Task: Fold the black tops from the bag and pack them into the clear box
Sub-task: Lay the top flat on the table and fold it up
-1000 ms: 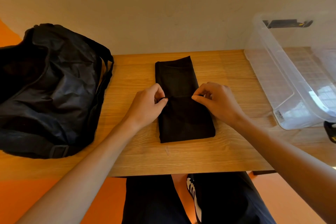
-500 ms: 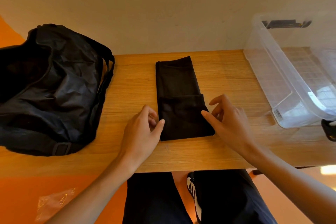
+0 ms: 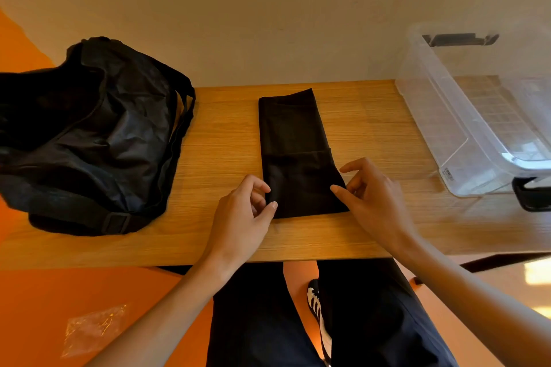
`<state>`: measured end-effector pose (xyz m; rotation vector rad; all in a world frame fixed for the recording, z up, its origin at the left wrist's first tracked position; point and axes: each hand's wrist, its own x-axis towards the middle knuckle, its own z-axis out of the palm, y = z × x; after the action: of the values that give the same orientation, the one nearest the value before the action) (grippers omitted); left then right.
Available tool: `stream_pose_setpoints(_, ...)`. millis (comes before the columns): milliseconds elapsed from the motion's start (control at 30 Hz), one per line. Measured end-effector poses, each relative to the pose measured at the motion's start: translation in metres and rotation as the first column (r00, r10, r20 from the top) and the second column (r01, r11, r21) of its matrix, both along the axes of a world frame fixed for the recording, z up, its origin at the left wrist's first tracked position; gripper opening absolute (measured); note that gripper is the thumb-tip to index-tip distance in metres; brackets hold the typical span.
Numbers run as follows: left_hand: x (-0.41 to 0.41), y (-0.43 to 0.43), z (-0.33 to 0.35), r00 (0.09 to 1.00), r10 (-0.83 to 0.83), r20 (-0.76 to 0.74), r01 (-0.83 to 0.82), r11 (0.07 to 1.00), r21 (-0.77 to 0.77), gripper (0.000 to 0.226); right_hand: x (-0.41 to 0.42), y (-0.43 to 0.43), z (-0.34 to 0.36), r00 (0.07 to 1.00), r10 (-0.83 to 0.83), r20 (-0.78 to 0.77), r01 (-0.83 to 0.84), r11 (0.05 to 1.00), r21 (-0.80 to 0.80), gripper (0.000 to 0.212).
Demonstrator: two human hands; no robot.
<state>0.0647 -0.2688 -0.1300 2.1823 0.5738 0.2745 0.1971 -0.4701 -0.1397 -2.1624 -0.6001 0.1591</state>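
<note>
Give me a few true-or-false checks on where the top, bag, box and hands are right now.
1. The bag sits left of the top. True.
2. The top is inside the box. False: it lies on the table, between bag and box.
3. The left hand and right hand flank the top's near end. True.
4. The right hand holds the box. False: it is at the top's right edge, apart from the box.
</note>
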Motion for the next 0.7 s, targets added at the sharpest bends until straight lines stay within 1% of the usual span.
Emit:
stream_pose_setpoints(33, 0.000, 0.001, -0.002, 1.000, 0.004, 0.010, -0.004, 1.000, 0.027, 0.019, 0.000, 0.000, 0.000, 0.999, -0.008, 0.032, 0.010, 0.999, -0.046, 0.033)
stream_pose_setpoints(67, 0.001, 0.001, -0.002, 0.999, 0.005, 0.044, -0.009, 0.996, 0.089, 0.019, 0.000, 0.001, -0.001, 0.991, -0.021, 0.131, 0.034, 0.994, -0.100, 0.036)
stream_pose_setpoints(100, 0.005, 0.000, -0.002, 0.996, -0.008, 0.091, -0.009, 0.983, 0.182, 0.023, 0.000, 0.004, -0.001, 0.962, -0.013, 0.272, 0.059, 0.985, -0.160, 0.041)
stream_pose_setpoints(133, 0.011, 0.000, -0.002, 0.993, -0.039, 0.113, 0.005, 0.957, 0.289, 0.031, 0.002, 0.009, -0.001, 0.914, 0.032, 0.405, 0.066, 0.972, -0.225, 0.047)
stream_pose_setpoints(167, 0.019, -0.002, -0.001, 0.992, -0.082, 0.094, 0.039, 0.920, 0.391, 0.043, 0.004, 0.017, 0.001, 0.867, 0.111, 0.485, 0.041, 0.956, -0.292, 0.052)
stream_pose_setpoints(200, 0.028, -0.005, 0.000, 0.992, -0.127, 0.029, 0.098, 0.875, 0.474, 0.056, 0.006, 0.027, 0.002, 0.840, 0.213, 0.499, -0.014, 0.928, -0.373, 0.057)
stream_pose_setpoints(233, 0.037, -0.008, 0.002, 0.984, -0.166, -0.064, 0.175, 0.832, 0.526, 0.066, 0.009, 0.037, 0.001, 0.827, 0.317, 0.464, -0.082, 0.885, -0.458, 0.061)
stream_pose_setpoints(300, 0.053, -0.010, -0.001, 0.944, -0.217, -0.250, 0.322, 0.774, 0.545, 0.071, 0.015, 0.051, -0.005, 0.819, 0.459, 0.344, -0.184, 0.778, -0.601, 0.066)
stream_pose_setpoints(367, 0.059, -0.002, -0.007, 0.897, -0.233, -0.377, 0.409, 0.761, 0.503, 0.070, 0.021, 0.054, -0.011, 0.838, 0.490, 0.240, -0.221, 0.707, -0.672, 0.067)
stream_pose_setpoints(400, 0.059, 0.004, -0.010, 0.881, -0.225, -0.417, 0.426, 0.761, 0.489, 0.072, 0.023, 0.052, -0.012, 0.853, 0.479, 0.207, -0.228, 0.699, -0.677, 0.068)
stream_pose_setpoints(467, 0.055, 0.018, -0.016, 0.872, -0.197, -0.448, 0.425, 0.757, 0.496, 0.076, 0.028, 0.044, -0.012, 0.878, 0.444, 0.180, -0.221, 0.709, -0.670, 0.072)
stream_pose_setpoints(600, 0.047, 0.030, -0.018, 0.884, -0.190, -0.427, 0.414, 0.742, 0.527, 0.087, 0.036, 0.028, -0.011, 0.902, 0.401, 0.161, -0.192, 0.706, -0.681, 0.076)
stream_pose_setpoints(633, 0.046, 0.031, -0.015, 0.888, -0.206, -0.411, 0.413, 0.749, 0.518, 0.088, 0.038, 0.026, -0.009, 0.907, 0.389, 0.162, -0.186, 0.714, -0.675, 0.076)
stream_pose_setpoints(700, 0.049, 0.036, -0.008, 0.908, -0.233, -0.348, 0.382, 0.802, 0.459, 0.085, 0.045, 0.028, 0.001, 0.929, 0.336, 0.156, -0.174, 0.768, -0.617, 0.077)
